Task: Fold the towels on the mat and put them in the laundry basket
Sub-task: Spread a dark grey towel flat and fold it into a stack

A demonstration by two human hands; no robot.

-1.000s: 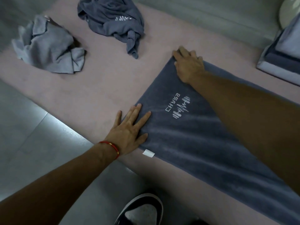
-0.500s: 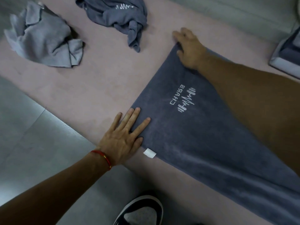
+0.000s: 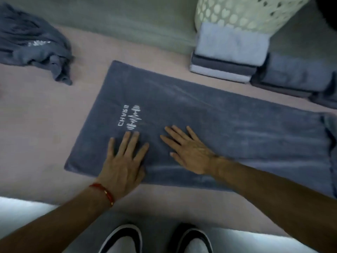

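A dark grey-blue towel (image 3: pixel 228 115) with a white logo lies spread flat on the pink mat (image 3: pixel 45 125). My left hand (image 3: pixel 124 161), a red bracelet on its wrist, presses flat on the towel near its front edge, just below the logo. My right hand (image 3: pixel 187 150) lies flat beside it, fingers straight and spread. A crumpled dark towel (image 3: pixel 36 50) sits at the mat's far left. The cream laundry basket (image 3: pixel 246 11) with heart-shaped holes stands at the top right.
Folded towels are stacked in front of the basket: a light one on a grey-and-white pile (image 3: pixel 229 53), and a darker pile (image 3: pixel 295 75) to its right. My two shoes (image 3: pixel 156 238) stand on the grey floor at the mat's front edge.
Both hands left the towel's left corners and came together on its middle near the front edge. The view swung right, bringing the basket and folded stacks into sight; the light crumpled towel is gone from view.
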